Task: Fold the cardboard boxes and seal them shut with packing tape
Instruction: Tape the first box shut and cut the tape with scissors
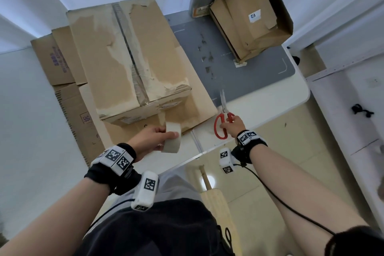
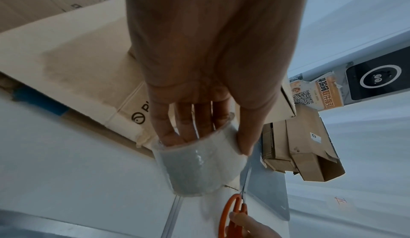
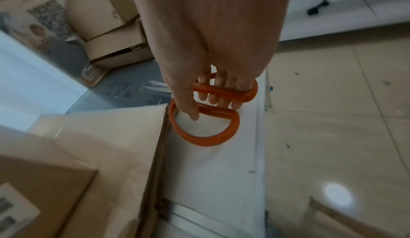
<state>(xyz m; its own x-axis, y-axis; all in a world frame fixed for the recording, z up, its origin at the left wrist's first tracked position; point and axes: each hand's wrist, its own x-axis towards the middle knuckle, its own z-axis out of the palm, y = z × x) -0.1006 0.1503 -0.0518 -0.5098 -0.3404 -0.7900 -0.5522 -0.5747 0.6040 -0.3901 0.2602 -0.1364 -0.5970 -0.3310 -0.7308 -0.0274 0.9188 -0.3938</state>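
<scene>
A large closed cardboard box (image 1: 128,56) with a taped centre seam stands on flattened cardboard (image 1: 193,106) on the table. My left hand (image 1: 153,137) grips a roll of clear packing tape (image 1: 171,138) just in front of the box; in the left wrist view the fingers (image 2: 184,129) sit inside the roll (image 2: 197,166) and the thumb presses its outside. My right hand (image 1: 231,125) holds the red-handled scissors (image 1: 223,118) near the table's front edge, blades pointing away. In the right wrist view the fingers (image 3: 218,92) pass through the orange handle loops (image 3: 206,129).
Flattened boxes (image 1: 60,64) lie at the left of the table. A smaller open box (image 1: 249,14) sits at the far right on a grey mat (image 1: 259,72). The white table edge (image 1: 207,145) runs just in front of both hands, with tiled floor (image 1: 280,151) beyond.
</scene>
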